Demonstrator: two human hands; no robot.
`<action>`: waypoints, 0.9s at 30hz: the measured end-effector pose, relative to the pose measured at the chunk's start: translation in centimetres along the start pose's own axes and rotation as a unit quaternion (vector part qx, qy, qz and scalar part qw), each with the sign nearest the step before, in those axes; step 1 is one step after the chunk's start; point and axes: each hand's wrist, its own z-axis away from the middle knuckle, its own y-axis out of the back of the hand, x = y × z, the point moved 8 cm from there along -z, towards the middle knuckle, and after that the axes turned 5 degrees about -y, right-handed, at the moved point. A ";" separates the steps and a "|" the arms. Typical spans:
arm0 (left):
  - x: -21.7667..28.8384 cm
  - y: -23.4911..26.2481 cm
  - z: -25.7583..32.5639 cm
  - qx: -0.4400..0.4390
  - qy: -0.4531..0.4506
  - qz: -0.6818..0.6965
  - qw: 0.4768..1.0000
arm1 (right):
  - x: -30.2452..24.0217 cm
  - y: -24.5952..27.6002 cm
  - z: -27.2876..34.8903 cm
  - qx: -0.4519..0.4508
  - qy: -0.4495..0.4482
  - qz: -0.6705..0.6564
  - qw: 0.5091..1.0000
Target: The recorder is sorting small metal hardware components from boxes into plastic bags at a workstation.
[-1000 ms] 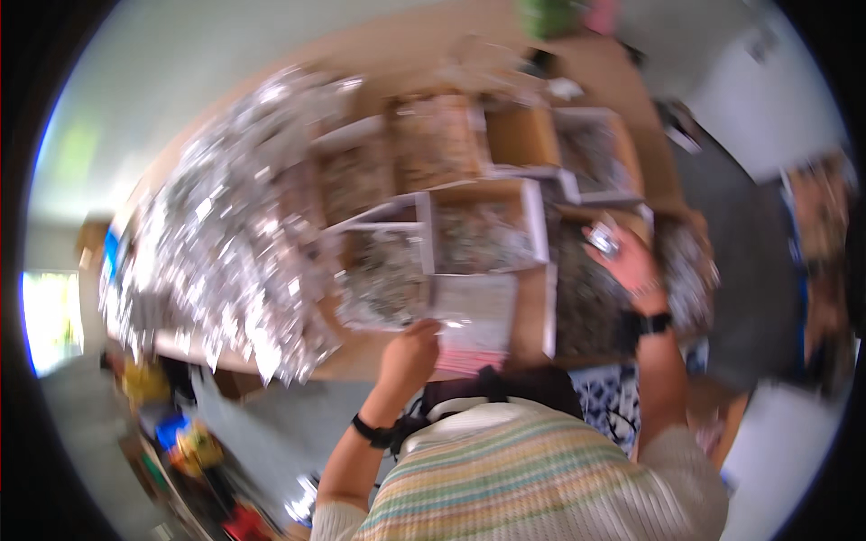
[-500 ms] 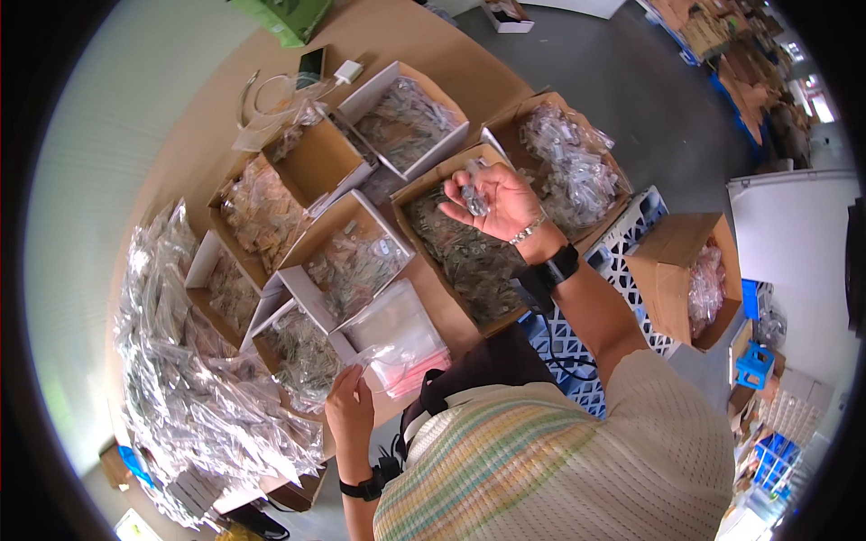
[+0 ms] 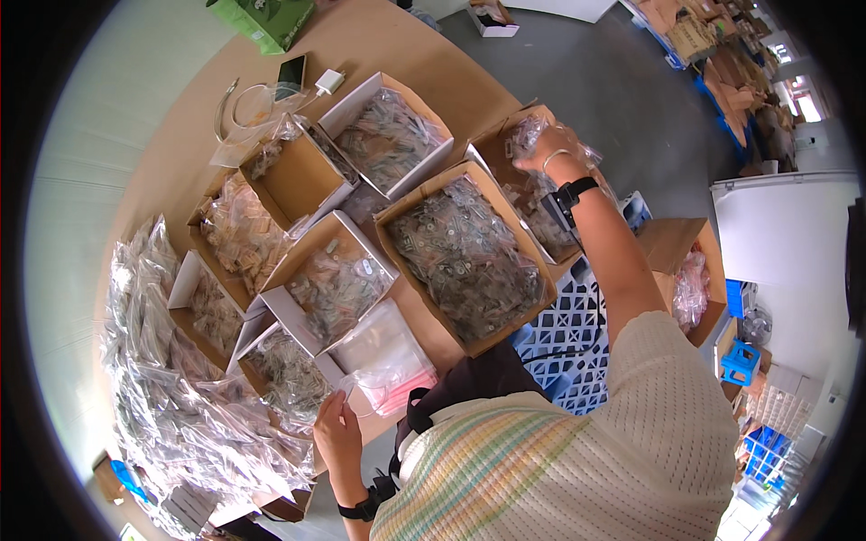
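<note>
Right hand (image 3: 554, 150): down in the far-right box (image 3: 490, 144), on clear packets (image 3: 525, 137). Shiny plastic shows just left of the fingers, more packets lie nearer, below the hand. Fingertips hidden; cannot tell whether they are spread or pinching.

Left hand (image 3: 337, 435): near edge, thumb and forefinger together, pinching the edge of a clear bag (image 3: 360, 385). Bag extends beyond the fingertips, toward the pink-edged bag stack (image 3: 390, 341) just to the right.

Between the hands, a box of small grey parts (image 3: 465, 252) on the brown tabletop (image 3: 410, 45). More open boxes farther left; large heap of clear plastic bags (image 3: 194, 388) along the left. Far side: green bag (image 3: 268, 22), white plug (image 3: 330, 83).
</note>
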 end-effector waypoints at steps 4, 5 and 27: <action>0.1 0.0 -0.5 -0.007 0.016 -0.001 1.000 | 1.8 -4.3 -1.7 -0.001 0.033 0.004 0.999; 0.1 0.0 -0.6 -0.006 0.017 0.002 1.000 | 3.4 -5.5 -2.5 0.000 0.034 0.007 0.999; -2.3 0.2 -1.5 -0.005 0.071 0.050 0.996 | -16.6 8.0 7.0 -0.531 0.294 -0.756 0.246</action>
